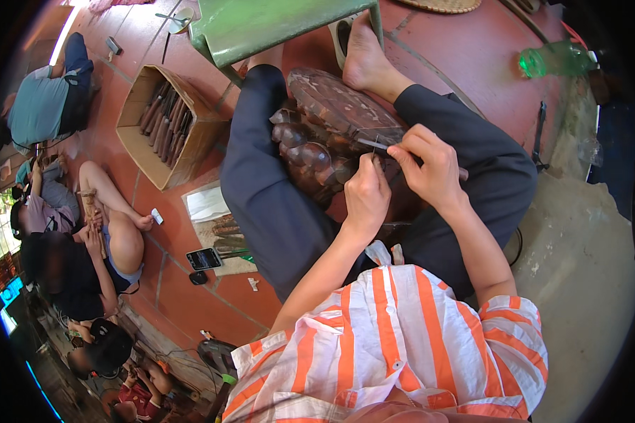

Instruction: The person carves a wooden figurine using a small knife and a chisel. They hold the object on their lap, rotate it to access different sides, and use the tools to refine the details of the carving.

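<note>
Carved wood (pixel 312 156) and seated co-workers (pixel 76 290) show this is a workshop

A head-worn fisheye looks down — left hand (pixel 367 195) and right hand (pixel 434 169) near, tiled floor (pixel 501 92) farther off.

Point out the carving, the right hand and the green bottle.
Carving (pixel 312 156): head view, on one of its rounded lumps.
Right hand (pixel 432 167): head view, on the back of the hand.
Green bottle (pixel 561 60): head view, on the side of its body.
</note>
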Action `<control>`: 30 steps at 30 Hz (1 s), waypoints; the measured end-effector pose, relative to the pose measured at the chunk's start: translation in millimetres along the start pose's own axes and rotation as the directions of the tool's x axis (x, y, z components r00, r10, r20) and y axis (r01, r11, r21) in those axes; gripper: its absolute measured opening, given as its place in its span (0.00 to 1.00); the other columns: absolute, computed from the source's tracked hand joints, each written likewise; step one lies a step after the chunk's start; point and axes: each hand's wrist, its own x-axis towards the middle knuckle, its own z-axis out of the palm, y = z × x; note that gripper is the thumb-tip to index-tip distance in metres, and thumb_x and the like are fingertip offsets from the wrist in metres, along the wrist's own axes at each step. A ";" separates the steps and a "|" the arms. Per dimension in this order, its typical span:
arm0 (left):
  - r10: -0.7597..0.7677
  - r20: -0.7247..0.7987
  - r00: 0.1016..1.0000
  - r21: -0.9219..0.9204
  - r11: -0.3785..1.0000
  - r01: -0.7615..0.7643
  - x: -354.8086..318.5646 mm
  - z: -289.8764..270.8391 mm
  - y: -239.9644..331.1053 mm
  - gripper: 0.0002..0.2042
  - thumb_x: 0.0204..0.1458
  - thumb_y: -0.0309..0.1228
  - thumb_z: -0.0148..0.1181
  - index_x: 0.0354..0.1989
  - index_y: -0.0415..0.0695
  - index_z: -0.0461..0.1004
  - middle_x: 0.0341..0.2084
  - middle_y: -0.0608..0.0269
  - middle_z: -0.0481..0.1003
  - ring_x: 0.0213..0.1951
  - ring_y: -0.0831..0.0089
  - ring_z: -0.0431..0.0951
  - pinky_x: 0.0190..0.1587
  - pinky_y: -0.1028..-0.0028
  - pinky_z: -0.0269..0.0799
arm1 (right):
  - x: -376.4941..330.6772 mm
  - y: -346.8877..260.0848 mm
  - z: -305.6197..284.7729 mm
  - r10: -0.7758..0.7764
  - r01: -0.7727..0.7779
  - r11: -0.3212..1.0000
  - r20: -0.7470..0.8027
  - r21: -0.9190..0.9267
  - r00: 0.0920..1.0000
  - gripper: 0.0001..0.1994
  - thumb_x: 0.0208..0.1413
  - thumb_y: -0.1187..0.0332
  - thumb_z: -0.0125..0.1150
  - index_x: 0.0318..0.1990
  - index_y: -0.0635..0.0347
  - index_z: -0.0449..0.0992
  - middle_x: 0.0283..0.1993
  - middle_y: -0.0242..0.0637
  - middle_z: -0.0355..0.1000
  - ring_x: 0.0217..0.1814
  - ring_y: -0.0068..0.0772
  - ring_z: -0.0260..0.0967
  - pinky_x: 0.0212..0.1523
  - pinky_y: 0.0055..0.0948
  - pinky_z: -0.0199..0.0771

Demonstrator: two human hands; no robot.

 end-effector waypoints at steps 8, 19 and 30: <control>0.042 0.007 0.999 0.020 0.999 -0.042 -0.3 -0.9 -3.8 0.02 0.56 0.21 0.50 0.33 0.35 0.66 0.21 0.47 0.74 0.23 0.48 0.77 0.23 0.59 0.72 | 9.9 21.5 2.3 0.047 -0.038 0.992 -0.068 0.117 0.997 0.08 0.47 0.71 0.66 0.24 0.64 0.74 0.24 0.39 0.66 0.22 0.40 0.65 0.24 0.31 0.63; 0.040 0.014 0.999 0.040 0.998 -0.040 -1.2 -1.7 -5.1 0.02 0.54 0.19 0.51 0.34 0.34 0.65 0.15 0.43 0.70 0.20 0.46 0.74 0.20 0.58 0.68 | -16.8 -3.0 -4.7 -0.045 0.044 0.997 -0.010 -0.060 0.999 0.07 0.45 0.68 0.68 0.24 0.58 0.75 0.25 0.31 0.67 0.23 0.36 0.67 0.22 0.31 0.65; 0.043 -0.005 0.999 0.059 0.997 -0.043 -0.5 1.5 -5.6 0.02 0.54 0.19 0.51 0.33 0.36 0.65 0.20 0.45 0.73 0.22 0.50 0.76 0.23 0.59 0.71 | 11.7 6.1 -1.7 -0.048 0.050 0.987 0.020 -0.154 0.999 0.09 0.47 0.67 0.66 0.25 0.60 0.73 0.25 0.35 0.66 0.23 0.43 0.67 0.24 0.36 0.65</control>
